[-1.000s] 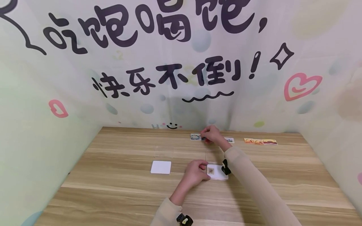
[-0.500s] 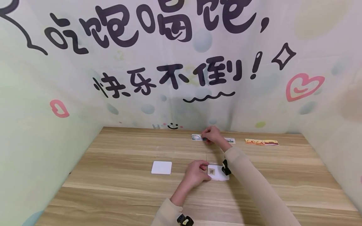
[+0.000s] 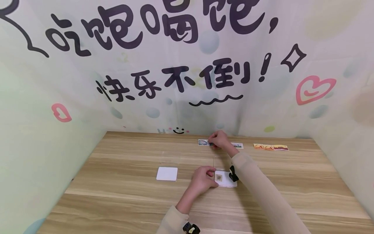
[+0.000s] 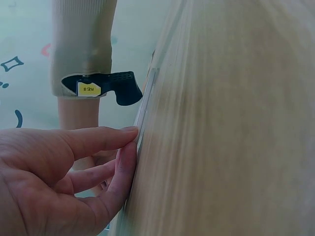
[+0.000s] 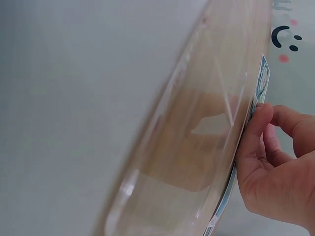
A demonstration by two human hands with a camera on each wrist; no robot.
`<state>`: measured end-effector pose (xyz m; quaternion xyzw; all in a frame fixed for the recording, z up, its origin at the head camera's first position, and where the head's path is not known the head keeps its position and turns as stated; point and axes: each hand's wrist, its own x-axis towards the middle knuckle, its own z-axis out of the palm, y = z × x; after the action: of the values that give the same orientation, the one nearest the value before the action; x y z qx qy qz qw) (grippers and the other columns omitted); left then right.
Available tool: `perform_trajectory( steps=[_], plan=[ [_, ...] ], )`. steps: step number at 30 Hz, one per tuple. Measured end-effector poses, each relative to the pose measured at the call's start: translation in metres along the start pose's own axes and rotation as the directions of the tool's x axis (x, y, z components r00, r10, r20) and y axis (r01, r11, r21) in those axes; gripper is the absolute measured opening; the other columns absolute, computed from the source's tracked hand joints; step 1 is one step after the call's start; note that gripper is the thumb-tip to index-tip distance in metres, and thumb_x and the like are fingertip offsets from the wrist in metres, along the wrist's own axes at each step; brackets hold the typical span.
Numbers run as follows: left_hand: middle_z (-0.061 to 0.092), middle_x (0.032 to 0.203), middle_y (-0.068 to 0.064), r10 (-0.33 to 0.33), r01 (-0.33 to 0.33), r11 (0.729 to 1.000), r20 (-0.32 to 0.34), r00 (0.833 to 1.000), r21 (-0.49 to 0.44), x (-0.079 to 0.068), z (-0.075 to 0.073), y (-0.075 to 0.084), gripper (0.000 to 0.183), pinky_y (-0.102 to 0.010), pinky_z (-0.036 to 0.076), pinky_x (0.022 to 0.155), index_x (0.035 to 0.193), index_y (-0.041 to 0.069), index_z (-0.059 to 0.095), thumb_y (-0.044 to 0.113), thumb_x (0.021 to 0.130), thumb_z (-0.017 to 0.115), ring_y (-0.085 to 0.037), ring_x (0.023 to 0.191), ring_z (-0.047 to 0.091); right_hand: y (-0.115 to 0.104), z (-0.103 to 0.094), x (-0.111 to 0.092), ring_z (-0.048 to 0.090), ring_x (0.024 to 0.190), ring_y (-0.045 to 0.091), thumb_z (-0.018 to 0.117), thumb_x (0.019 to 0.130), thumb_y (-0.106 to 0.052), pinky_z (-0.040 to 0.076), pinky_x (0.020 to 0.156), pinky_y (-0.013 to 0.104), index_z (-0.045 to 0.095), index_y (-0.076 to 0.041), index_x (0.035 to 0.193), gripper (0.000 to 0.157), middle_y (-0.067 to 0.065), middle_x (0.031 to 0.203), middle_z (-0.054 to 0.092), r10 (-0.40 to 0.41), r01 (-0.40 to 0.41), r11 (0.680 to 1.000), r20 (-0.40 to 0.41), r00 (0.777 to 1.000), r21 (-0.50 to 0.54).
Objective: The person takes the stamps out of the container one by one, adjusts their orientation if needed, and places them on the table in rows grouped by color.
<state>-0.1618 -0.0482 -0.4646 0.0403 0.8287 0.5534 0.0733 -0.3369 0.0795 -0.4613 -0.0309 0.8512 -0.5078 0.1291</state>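
Observation:
A clear flat case holding a white card point(image 3: 229, 180) lies on the table, its transparent lid point(image 5: 206, 157) standing open toward the back. One small tan stamp point(image 3: 218, 177) sits on the card's left part. My left hand point(image 3: 202, 178) holds the case's left edge, thumb at the near corner and index finger at the far one; in the left wrist view the case edge point(image 4: 147, 101) touches the fingertips. Reaching over the case, my right hand point(image 3: 220, 139) pinches at a row of bluish stamps point(image 3: 203, 142) near the wall. Its fingers hide the row's middle.
Orange and yellow stamps point(image 3: 270, 147) lie in a row at the back right. Left of the hands is a second white card point(image 3: 167, 173) in a clear case, with its faint transparent lid point(image 3: 170, 157) behind it. A printed cloth wall point(image 3: 146, 123) borders the table.
Both hands stay almost where they were, the left on the case and the right at the bluish stamps. The head view has shifted very slightly.

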Motion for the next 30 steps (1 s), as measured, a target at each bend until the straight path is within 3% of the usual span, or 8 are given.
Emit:
perform_trajectory(
  steps=[13, 30],
  plan=[
    [0.065, 0.090, -0.009, 0.008, -0.008, 1.000, 0.006, 1.000, -0.002, -0.0006, -0.0001, 0.0013, 0.044, -0.025, 0.052, 0.068, 0.114, -0.007, 0.074, -0.011, 0.071, 0.087, -0.011, 0.076, 0.060, -0.0003, 0.0011, -0.0011, 0.053, 0.054, 0.009, 0.073, 0.096, -0.003, 0.050, 0.052, 0.021, 0.070, 0.006, 0.103, 0.011, 0.006, 0.079, 0.064, -0.005, 0.004, 0.999, -0.019, 1.000, -0.043],
    [0.065, 0.089, -0.008, 0.014, -0.014, 1.000, -0.003, 1.000, 0.004, 0.0003, 0.0015, -0.0010, 0.045, -0.024, 0.052, 0.069, 0.113, -0.007, 0.074, -0.011, 0.070, 0.087, -0.010, 0.075, 0.060, 0.0006, 0.0014, 0.0003, 0.052, 0.053, 0.008, 0.073, 0.096, -0.002, 0.049, 0.050, 0.021, 0.070, 0.005, 0.102, 0.010, 0.003, 0.077, 0.063, -0.009, 0.008, 1.000, -0.017, 1.000, -0.019]
  ],
)
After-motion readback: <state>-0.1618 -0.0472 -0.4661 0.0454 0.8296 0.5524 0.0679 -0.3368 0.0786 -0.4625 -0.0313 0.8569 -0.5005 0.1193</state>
